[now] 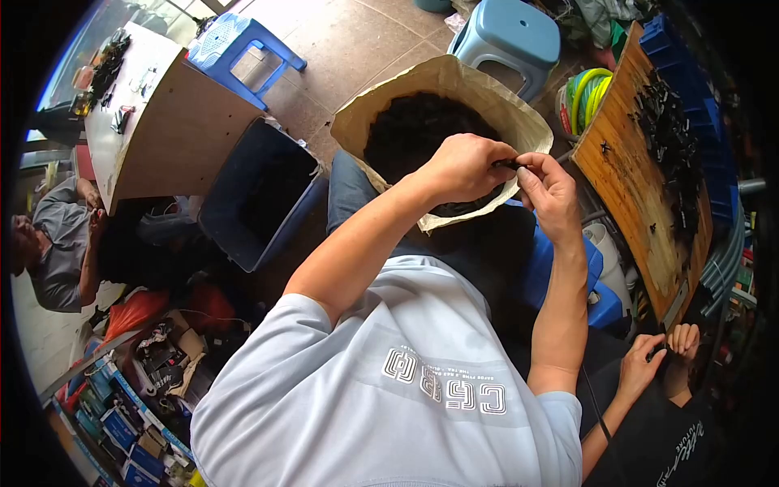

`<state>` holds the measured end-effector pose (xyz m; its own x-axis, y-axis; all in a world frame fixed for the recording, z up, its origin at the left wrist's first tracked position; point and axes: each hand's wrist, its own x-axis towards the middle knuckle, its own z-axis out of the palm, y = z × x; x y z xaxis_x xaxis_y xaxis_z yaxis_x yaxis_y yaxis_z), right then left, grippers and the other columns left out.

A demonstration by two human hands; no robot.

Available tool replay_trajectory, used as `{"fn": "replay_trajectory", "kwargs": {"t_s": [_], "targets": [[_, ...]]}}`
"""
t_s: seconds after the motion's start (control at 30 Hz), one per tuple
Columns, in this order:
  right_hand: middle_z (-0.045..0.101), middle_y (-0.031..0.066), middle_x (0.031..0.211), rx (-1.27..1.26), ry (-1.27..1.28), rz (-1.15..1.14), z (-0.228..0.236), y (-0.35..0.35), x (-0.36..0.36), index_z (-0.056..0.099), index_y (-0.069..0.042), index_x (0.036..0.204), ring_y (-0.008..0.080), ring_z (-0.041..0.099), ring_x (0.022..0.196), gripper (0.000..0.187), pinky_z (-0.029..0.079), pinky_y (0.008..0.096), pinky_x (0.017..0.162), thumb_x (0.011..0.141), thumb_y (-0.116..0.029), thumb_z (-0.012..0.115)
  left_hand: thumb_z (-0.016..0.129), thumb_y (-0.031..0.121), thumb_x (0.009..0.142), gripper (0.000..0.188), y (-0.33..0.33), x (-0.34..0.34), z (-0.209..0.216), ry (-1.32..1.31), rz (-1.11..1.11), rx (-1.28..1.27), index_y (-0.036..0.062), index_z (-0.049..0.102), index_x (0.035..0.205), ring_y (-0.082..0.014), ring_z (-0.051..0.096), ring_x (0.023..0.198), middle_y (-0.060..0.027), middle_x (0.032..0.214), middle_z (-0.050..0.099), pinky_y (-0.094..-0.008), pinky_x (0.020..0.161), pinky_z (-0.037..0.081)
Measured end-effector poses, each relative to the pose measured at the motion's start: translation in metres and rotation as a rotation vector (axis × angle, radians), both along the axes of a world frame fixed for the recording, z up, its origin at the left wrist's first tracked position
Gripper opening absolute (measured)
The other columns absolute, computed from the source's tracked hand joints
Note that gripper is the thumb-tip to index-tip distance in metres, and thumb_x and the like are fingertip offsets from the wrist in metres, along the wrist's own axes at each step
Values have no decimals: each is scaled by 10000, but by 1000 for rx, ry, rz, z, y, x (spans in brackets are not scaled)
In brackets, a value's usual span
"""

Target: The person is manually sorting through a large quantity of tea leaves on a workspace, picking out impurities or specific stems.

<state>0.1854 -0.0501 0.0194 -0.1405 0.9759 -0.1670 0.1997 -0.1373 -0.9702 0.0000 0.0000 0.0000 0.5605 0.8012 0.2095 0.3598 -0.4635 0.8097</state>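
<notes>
My left hand and my right hand meet over the right side of an opened paper-like sack. Between their fingertips is a small black piece, pinched from both sides; its exact kind is too small to make out. Both hands have their fingers closed. Below them the beige sack holds a heap of similar dark pieces, partly covered by my left hand and forearm. The sack stands in front of my lap, its rim folded outward.
Right of the sack, a tilted wooden board carries loose black pieces. A dark blue bin stands left, below a table. Two stools, blue and light blue, stand beyond. Co-workers' hands show lower right and at far left.
</notes>
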Motion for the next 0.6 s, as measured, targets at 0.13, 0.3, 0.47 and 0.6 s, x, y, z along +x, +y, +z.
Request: {"fn": "replay_trajectory", "kwargs": {"t_s": [0.13,0.3,0.47,0.6], "targets": [[562,-19,763,2,-38,-6,-3,-3,-3,582,-30,1062,49,470,594,141,383,197,532,935,-88,565,651,213,748,238,-7,1,-1,-15,19,-74,75,709,933,-345,645,787,-159,784,670,-425,702,509],[526,-34,729,48,-10,-10,-26,2,4,574,-29,988,26,436,595,83,357,194,530,925,-73,543,689,170,773,202,-14,6,4,-40,92,-182,52,713,935,-312,664,740,-159,809,681,-353,664,513],[515,-42,729,103,-9,-54,-27,3,1,564,-41,960,13,400,579,66,310,182,499,908,-81,561,691,146,775,211,-14,7,-1,-80,108,-245,32,704,953,-284,674,736,-167,822,683,-337,668,516],[528,-38,769,71,213,-132,-12,6,-11,566,-39,1038,27,429,581,129,338,178,518,915,-73,580,691,159,809,258,-12,2,4,-75,110,-179,4,673,1014,-242,667,815,-152,897,689,-317,733,513]]}}
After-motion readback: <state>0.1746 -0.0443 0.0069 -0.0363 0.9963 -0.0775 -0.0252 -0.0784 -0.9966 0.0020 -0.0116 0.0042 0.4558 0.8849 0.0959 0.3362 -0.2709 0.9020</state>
